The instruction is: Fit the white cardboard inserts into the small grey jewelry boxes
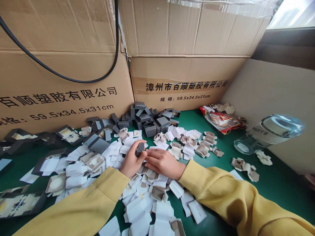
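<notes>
Small grey box (pixel 139 149) is held upright between the thumb and fingers of the left hand (pixel 131 160), which is closed around it, above the middle of the green table (pixel 278 183). The right hand (pixel 162 161) is laid flat just beside it, fingers together, with the fingertips (pixel 147 154) touching the box's lower edge; nothing is gripped by this hand. Loose white paper inserts (pixel 147 209) are spread beneath and around both hands. A heap of finished grey boxes (pixel 147 119) is stacked behind them, against the large cardboard cartons (pixel 179 55). Flat unfolded grey blanks (pixel 69 134) are lying to the left. A clear glass jar (pixel 268 132) is lying on its side at the right, near a red snack packet (pixel 222 121).
</notes>
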Motion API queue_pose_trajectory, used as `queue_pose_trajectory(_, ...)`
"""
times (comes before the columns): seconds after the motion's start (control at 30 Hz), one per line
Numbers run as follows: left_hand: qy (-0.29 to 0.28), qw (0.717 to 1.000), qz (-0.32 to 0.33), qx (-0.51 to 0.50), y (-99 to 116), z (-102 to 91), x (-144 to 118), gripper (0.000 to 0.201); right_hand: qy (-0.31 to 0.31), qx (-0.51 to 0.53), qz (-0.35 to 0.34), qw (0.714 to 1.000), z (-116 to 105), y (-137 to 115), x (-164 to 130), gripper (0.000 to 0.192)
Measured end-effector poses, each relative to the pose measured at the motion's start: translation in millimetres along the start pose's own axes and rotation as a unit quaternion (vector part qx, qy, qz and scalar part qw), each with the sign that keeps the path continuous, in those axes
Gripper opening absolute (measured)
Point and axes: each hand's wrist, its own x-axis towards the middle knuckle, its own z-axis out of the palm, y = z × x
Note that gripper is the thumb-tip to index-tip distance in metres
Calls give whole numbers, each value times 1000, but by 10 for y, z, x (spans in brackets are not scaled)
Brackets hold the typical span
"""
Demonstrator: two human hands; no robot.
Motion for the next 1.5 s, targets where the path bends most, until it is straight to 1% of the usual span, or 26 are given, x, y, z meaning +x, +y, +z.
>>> queue_pose_trajectory(0.07, 0, 1000, 7, 6, 5, 3, -7, 63, -1, -11, -5, 1000, -7, -10, 6, 17)
queue_pose_trajectory(0.13, 0, 1000, 17, 13, 10, 8, -15, 63, -15, -20, -7, 1000, -10, -9, 14, 18)
queue_pose_trajectory(0.23, 2, 999, 28, 17, 11, 11, -16, 63, -36, -1, 6, 999, 3, 10, 18, 20)
queue_pose_trajectory(0.33, 6, 1000, 21, -3, 9, -4, -1, 62, -12, 77, 44, 996, 20, 34, 9, 21)
queue_pose_trajectory(0.47, 33, 998, 34, -36, 38, -44, 20, 63, 29, 172, 116, 978, 10, 44, 7, 44)
queue_pose_trajectory(0.53, 33, 997, 43, -53, 68, -55, 21, 65, 35, 189, 144, 971, -2, 40, 13, 45)
queue_pose_trajectory(0.6, 22, 995, 47, -80, 94, -52, 17, 66, 40, 199, 157, 967, -12, 34, 19, 42)
queue_pose_trajectory(0.67, 10, 992, 40, -117, 107, -38, 11, 66, 55, 207, 167, 962, -17, 30, 25, 39)
queue_pose_trajectory(0.77, -7, 983, 3, -181, 91, -13, 8, 66, 81, 217, 186, 955, -14, 35, 25, 35)
queue_pose_trajectory(0.87, -5, 977, -34, -213, 48, 4, 15, 62, 90, 228, 203, 948, -6, 54, 21, 32)
queue_pose_trajectory(0.97, 5, 981, -49, -186, 15, 5, 27, 60, 81, 243, 210, 944, -12, 69, 23, 28)
queue_pose_trajectory(1.13, 5, 994, -35, -106, 22, -14, 39, 72, 76, 249, 217, 941, -31, 62, 40, 22)
queue_pose_trajectory(1.3, 0, 997, -34, -67, 3, -19, 37, 75, 75, 227, 224, 945, -16, 54, 35, 24)
queue_pose_trajectory(1.37, -1, 998, -27, -59, -17, -19, 32, 74, 69, 214, 213, 951, -11, 59, 29, 24)
queue_pose_trajectory(1.5, 4, 998, -33, -45, -35, -17, 22, 71, 51, 187, 155, 969, -7, 66, 28, 21)
